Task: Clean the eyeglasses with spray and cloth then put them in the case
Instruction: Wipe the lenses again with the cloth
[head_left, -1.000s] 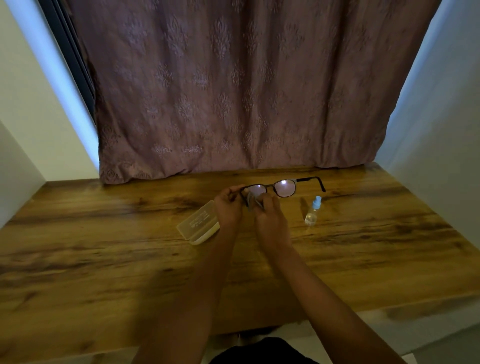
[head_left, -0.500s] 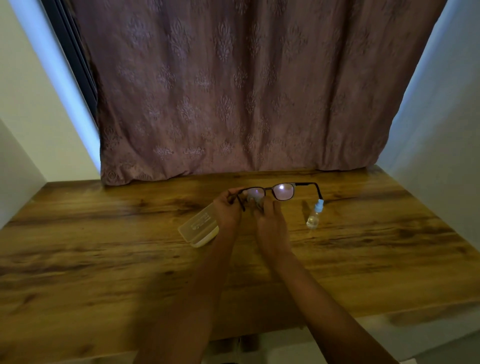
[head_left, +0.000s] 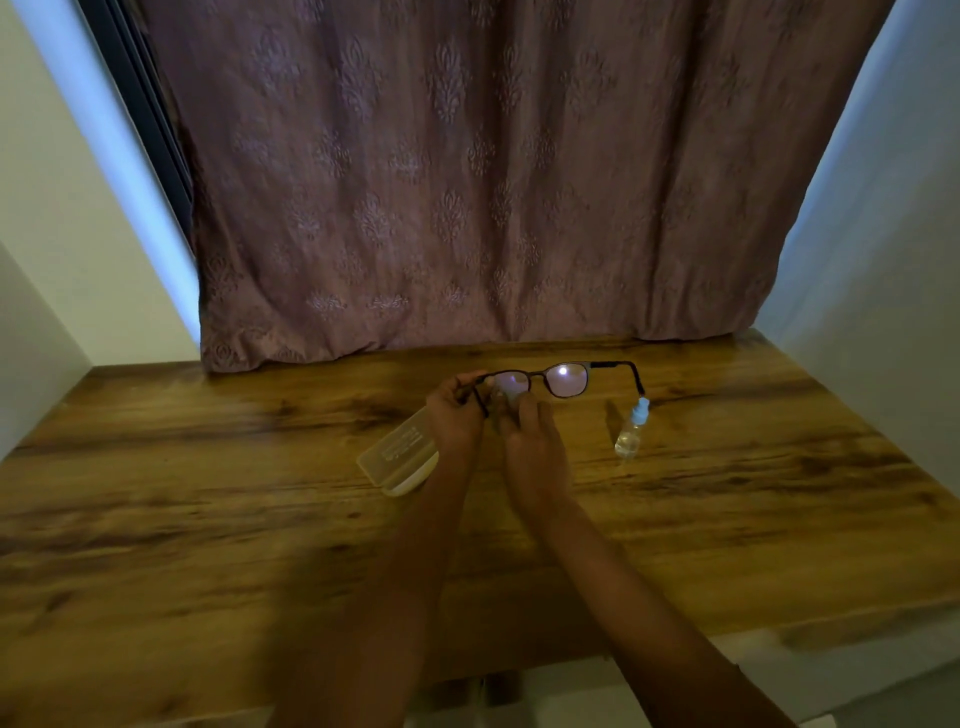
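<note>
Nothing really readable here. The case (head_left: 400, 457) lid seems to carry some print, but it's too blurry.

The table (head_left: 208, 493) is wood, brown with dark streaks running along it. It looks smooth and shines a little where light falls. The curtain (head_left: 467, 182) is soft cloth. It is dull, with a raised leafy pattern and lots of small wrinkles. The eyeglasses (head_left: 540, 375) have a thin dark frame, and I cannot tell if it is metal or plastic. Their lenses are glossy, and one throws back a bright spot. The case (head_left: 397, 454) is pale, cloudy plastic, a bit see-through. The spray bottle (head_left: 628, 439) is clear plastic with a light blue top. The cloth (head_left: 506, 397) looks pale and soft, and is mostly hidden. The walls (head_left: 62, 208) are smooth and matt.
</note>
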